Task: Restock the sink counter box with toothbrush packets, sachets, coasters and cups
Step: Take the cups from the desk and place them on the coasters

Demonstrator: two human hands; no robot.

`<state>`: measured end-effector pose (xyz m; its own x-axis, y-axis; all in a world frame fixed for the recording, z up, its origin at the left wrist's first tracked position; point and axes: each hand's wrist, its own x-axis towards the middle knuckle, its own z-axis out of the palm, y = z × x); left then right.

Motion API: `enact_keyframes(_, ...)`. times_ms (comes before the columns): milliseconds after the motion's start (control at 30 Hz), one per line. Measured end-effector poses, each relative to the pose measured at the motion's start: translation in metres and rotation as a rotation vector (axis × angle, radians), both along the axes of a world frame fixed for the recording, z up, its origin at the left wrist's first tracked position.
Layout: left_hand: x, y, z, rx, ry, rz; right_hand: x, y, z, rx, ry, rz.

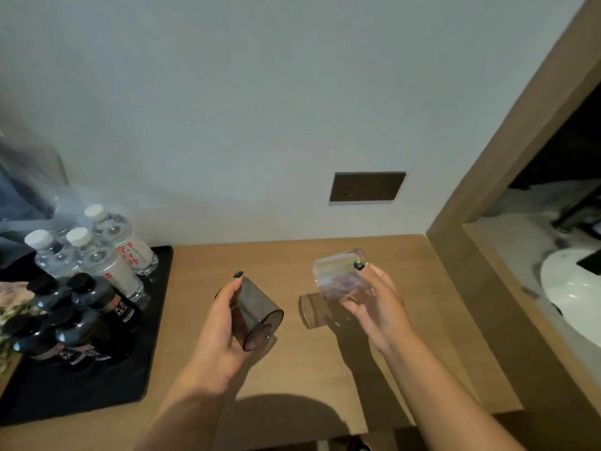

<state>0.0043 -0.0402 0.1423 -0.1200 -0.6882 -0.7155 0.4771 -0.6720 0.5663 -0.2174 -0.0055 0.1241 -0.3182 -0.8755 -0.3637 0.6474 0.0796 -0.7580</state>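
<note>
Both forearms reach in from the near edge over the counter (325, 369), and each hand carries one cup clear of the wood. Left hand (224, 323) has its fingers curled round a smoky dark cup (258, 315), which lies tilted with one round end facing the camera. Right hand (374, 304) grips a clear iridescent cup (341, 275) by its wall, thumb on top, also tilted.

Taking the wall socket (367, 186) as my landmark: both cups hang below it, the dark one below and to its left, the clear one almost straight beneath. I see no counter box; the sink (572, 297) lies well to the right of the socket, past the wooden partition (487, 222).

Handling, as I judge it: both cups look rigid, thin-walled and light. I cannot tell glass from plastic, so I would treat them as breakable. Smooth sides suggest a slippery hold, worse if wet. A grip round the mid-wall, as now, seems safest; pinching the rim risks a twist and a drop.

Count:
- Cups: two, one per hand.
- Clear water bottles (107, 242): three, white-capped, on the black tray (97, 385) far left of the socket.
- Dark bottles (97, 297): at least four on the same tray; the frame edge and overlap stop me from being sure.
- Toothbrush packets, sachets, coasters: none visible.
</note>
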Motion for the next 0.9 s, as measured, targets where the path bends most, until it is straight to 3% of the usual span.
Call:
enact_keyframes(167, -0.04, -0.001, 0.019, -0.074, -0.011, -0.163, -0.01, 0.035, 0.034, -0.085, -0.122, -0.03)
enact_keyframes(333, -0.076, 0.015, 0.04, -0.081, 0.055, -0.282, -0.027, 0.07, 0.064, -0.018, 0.036, -0.112)
enact_keyframes(567, -0.105, 0.052, 0.065, -0.104, 0.187, -0.373, -0.053, 0.115, 0.072, -0.007, 0.093, -0.184)
enact_keyframes(900, -0.184, 0.161, 0.079, -0.132, 0.245, -0.507, -0.115, 0.251, 0.082, 0.117, 0.28, -0.305)
